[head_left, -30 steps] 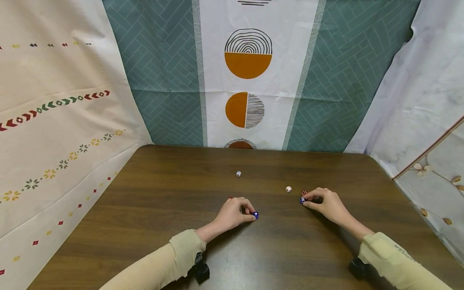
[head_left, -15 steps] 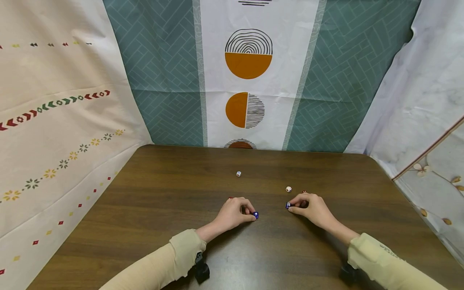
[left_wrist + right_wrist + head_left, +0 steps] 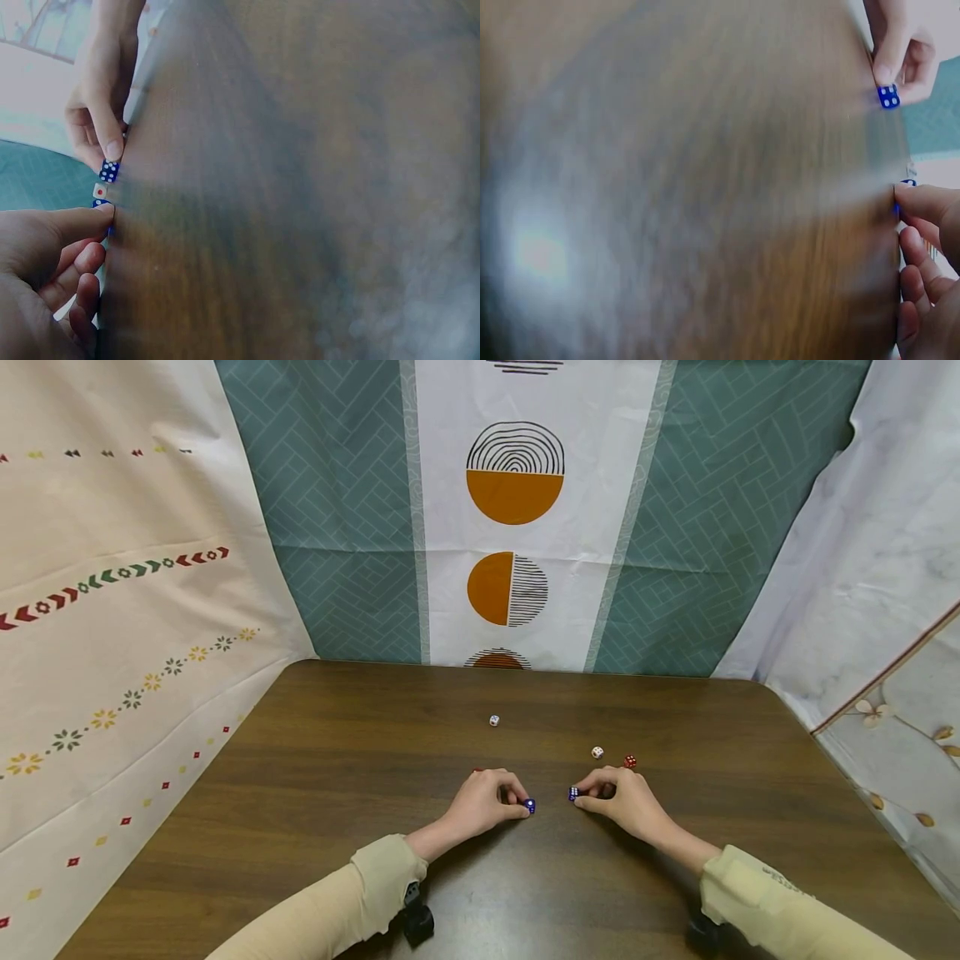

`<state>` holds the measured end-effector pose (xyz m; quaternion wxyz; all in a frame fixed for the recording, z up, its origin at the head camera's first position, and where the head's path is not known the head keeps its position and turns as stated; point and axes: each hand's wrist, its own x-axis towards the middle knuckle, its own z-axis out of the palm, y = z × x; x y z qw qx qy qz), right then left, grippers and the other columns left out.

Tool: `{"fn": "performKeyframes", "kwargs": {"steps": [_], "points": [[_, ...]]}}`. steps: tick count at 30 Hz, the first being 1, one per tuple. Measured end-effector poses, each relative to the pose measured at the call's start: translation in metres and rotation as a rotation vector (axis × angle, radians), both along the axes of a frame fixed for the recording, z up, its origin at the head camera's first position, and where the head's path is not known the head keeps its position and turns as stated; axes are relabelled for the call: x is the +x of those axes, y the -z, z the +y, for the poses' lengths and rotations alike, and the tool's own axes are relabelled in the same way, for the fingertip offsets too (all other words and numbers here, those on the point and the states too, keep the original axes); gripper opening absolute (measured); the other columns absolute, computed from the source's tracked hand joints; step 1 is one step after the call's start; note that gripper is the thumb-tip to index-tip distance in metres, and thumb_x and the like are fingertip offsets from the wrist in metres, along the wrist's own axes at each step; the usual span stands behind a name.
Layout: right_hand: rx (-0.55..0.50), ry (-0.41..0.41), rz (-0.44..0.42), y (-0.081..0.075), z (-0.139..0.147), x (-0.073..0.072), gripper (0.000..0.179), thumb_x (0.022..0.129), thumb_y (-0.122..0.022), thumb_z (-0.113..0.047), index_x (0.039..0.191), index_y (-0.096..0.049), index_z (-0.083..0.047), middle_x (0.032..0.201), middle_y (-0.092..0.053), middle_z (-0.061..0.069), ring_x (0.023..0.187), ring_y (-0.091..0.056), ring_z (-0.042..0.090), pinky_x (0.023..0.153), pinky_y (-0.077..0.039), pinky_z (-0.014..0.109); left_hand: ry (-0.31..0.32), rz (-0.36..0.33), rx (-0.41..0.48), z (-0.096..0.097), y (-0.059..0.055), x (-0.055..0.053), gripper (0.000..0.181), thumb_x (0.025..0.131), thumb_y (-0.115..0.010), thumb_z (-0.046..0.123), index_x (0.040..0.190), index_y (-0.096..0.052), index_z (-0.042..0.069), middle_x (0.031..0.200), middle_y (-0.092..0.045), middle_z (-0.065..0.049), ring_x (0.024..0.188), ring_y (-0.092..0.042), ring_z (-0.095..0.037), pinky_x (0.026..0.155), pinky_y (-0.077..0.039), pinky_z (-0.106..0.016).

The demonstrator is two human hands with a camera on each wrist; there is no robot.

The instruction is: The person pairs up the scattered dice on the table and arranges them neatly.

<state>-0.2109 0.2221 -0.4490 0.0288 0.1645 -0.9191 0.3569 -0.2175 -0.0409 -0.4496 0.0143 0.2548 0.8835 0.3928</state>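
Observation:
My left hand (image 3: 483, 800) pinches a blue die (image 3: 529, 806) with white pips between thumb and forefinger, low over the wooden table. Opposite it, a short gap to the right, my right hand (image 3: 628, 799) pinches a second blue die (image 3: 573, 793) the same way. The right hand's die (image 3: 109, 171) shows several white pips in the left wrist view. In the right wrist view, the left hand's die (image 3: 889, 96) shows its face, while my right thumb partly covers the other one.
Beyond the hands lie a white die (image 3: 494, 721) and another white die (image 3: 597, 752). A red die (image 3: 630, 762) sits just behind the right hand. Another red piece (image 3: 477, 769) is mostly hidden by the left hand. Fabric hangs behind the brown table (image 3: 360, 718).
My right hand has carried its blue die leftward and slightly nearer, away from the red die, closing on the left hand's die. The left hand has stayed in place.

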Motion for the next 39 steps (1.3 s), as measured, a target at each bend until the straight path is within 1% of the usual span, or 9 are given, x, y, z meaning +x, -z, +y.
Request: {"fn": "performKeyframes", "kwargs": {"steps": [10, 17, 23, 32, 39], "points": [[-0.003, -0.028, 0.001, 0.001, -0.023, 0.006, 0.011, 0.08, -0.082, -0.022, 0.089, -0.077, -0.024, 0.074, -0.062, -0.011, 0.066, -0.051, 0.001, 0.062, -0.043, 0.02, 0.0, 0.007, -0.004, 0.0, 0.0, 0.0, 0.01, 0.079, -0.083, 0.017, 0.083, -0.075, 0.016, 0.076, -0.066, 0.003, 0.058, -0.048, 0.001, 0.057, -0.04, -0.017], [-0.004, -0.045, 0.011, 0.001, -0.034, 0.009, 0.011, 0.079, -0.083, -0.022, 0.089, -0.077, -0.023, 0.074, -0.061, -0.011, 0.067, -0.05, 0.001, 0.063, -0.042, 0.02, -0.004, 0.011, -0.01, 0.0, 0.0, 0.0, 0.01, 0.078, -0.084, 0.017, 0.083, -0.075, 0.016, 0.076, -0.066, 0.003, 0.058, -0.048, 0.001, 0.058, -0.04, -0.017], [0.001, -0.047, 0.0, 0.001, -0.041, 0.012, 0.011, 0.08, -0.082, -0.022, 0.089, -0.077, -0.025, 0.076, -0.061, -0.011, 0.068, -0.05, 0.003, 0.064, -0.041, 0.021, -0.002, 0.012, -0.003, 0.0, -0.001, 0.001, 0.01, 0.078, -0.083, 0.017, 0.083, -0.075, 0.015, 0.077, -0.066, 0.002, 0.058, -0.048, 0.001, 0.057, -0.041, -0.017], [-0.012, -0.039, 0.021, -0.001, -0.049, 0.017, 0.01, 0.08, -0.083, -0.023, 0.089, -0.077, -0.024, 0.074, -0.061, -0.01, 0.069, -0.049, 0.006, 0.065, -0.038, 0.021, -0.002, 0.015, -0.008, 0.0, -0.002, 0.001, 0.01, 0.078, -0.084, 0.017, 0.083, -0.075, 0.015, 0.077, -0.067, 0.001, 0.058, -0.047, 0.001, 0.057, -0.039, -0.017], [-0.015, -0.031, 0.025, -0.002, -0.05, 0.017, 0.01, 0.079, -0.083, -0.023, 0.088, -0.078, -0.024, 0.074, -0.061, -0.01, 0.068, -0.048, 0.005, 0.064, -0.038, 0.021, 0.004, 0.022, -0.01, 0.0, -0.002, 0.001, 0.01, 0.078, -0.084, 0.017, 0.084, -0.075, 0.014, 0.078, -0.068, 0.0, 0.058, -0.047, 0.001, 0.056, -0.039, -0.017]]}}
